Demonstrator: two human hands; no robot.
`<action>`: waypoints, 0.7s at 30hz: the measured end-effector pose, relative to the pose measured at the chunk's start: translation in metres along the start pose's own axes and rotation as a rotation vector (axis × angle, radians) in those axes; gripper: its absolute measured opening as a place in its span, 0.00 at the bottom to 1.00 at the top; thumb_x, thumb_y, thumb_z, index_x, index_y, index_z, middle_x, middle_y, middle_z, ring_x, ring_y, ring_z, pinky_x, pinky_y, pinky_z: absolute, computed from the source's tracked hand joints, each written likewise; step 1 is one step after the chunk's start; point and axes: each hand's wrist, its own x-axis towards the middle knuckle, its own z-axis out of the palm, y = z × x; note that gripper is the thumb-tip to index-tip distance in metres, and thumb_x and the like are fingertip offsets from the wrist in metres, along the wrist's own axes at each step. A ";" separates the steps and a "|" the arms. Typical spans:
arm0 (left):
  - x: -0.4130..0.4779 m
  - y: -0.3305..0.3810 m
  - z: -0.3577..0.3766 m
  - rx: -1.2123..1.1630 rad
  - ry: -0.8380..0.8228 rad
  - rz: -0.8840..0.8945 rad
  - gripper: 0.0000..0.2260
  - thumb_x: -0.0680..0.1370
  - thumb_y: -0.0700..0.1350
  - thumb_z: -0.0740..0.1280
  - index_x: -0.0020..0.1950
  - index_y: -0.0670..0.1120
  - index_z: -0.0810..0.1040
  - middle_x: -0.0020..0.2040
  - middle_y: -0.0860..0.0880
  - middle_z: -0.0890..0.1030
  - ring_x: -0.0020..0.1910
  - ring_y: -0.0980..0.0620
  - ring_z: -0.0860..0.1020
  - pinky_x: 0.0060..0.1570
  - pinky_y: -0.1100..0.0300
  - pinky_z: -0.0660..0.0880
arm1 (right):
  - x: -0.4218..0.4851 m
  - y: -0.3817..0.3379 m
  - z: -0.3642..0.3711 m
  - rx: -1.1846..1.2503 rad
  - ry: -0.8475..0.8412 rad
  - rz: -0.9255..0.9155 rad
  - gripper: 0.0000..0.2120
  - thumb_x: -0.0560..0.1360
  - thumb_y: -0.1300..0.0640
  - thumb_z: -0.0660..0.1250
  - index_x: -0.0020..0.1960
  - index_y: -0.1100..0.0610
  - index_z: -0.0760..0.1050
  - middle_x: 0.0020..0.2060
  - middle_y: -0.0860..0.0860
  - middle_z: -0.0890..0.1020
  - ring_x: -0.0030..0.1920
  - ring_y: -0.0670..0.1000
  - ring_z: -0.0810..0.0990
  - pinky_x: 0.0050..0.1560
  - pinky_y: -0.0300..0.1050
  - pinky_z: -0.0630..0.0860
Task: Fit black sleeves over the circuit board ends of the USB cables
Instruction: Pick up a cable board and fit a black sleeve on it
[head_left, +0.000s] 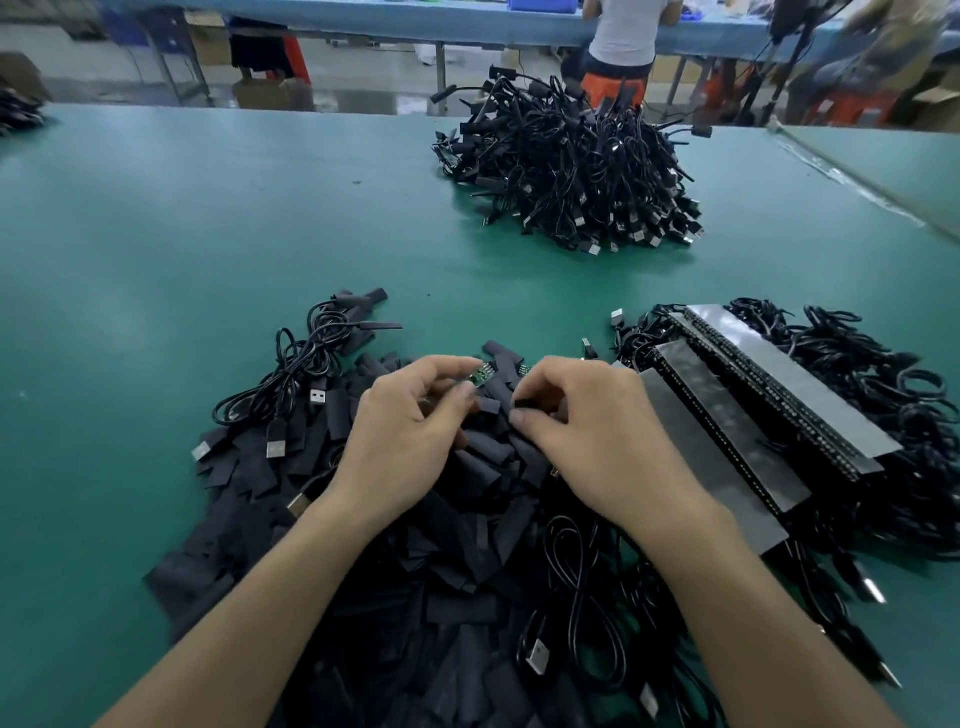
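Black sleeve pile (457, 571) — left hand (410, 431) pinches circuit board (482, 375), right hand (587, 421) a sleeve (524, 404) (cables (841, 358) flank).

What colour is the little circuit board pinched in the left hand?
Green. The circuit board, held by the left hand, shows best in the head view.

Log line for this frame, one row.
stage: before fit | left hand: pinches board | right hand: pinches sleeve | sleeve not yet on board | under hands: sleeve pile
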 end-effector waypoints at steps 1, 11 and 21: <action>0.000 0.001 0.000 -0.026 -0.005 -0.005 0.10 0.79 0.39 0.68 0.52 0.55 0.82 0.38 0.57 0.85 0.28 0.57 0.79 0.33 0.68 0.73 | 0.001 0.000 0.001 0.134 0.025 0.022 0.04 0.72 0.56 0.74 0.42 0.49 0.80 0.35 0.44 0.82 0.39 0.43 0.81 0.44 0.38 0.77; -0.001 0.006 -0.002 -0.260 -0.093 -0.064 0.07 0.77 0.37 0.71 0.53 0.45 0.82 0.35 0.51 0.84 0.29 0.59 0.78 0.30 0.70 0.72 | 0.005 0.013 0.015 0.608 -0.093 0.082 0.10 0.73 0.58 0.74 0.53 0.49 0.78 0.34 0.49 0.85 0.33 0.44 0.81 0.40 0.41 0.75; 0.001 0.004 -0.005 -0.229 -0.099 -0.101 0.04 0.77 0.38 0.72 0.50 0.44 0.83 0.36 0.51 0.84 0.27 0.57 0.76 0.27 0.71 0.69 | 0.005 0.019 0.010 0.403 -0.037 0.011 0.11 0.64 0.55 0.82 0.44 0.50 0.84 0.29 0.43 0.81 0.30 0.38 0.77 0.37 0.35 0.74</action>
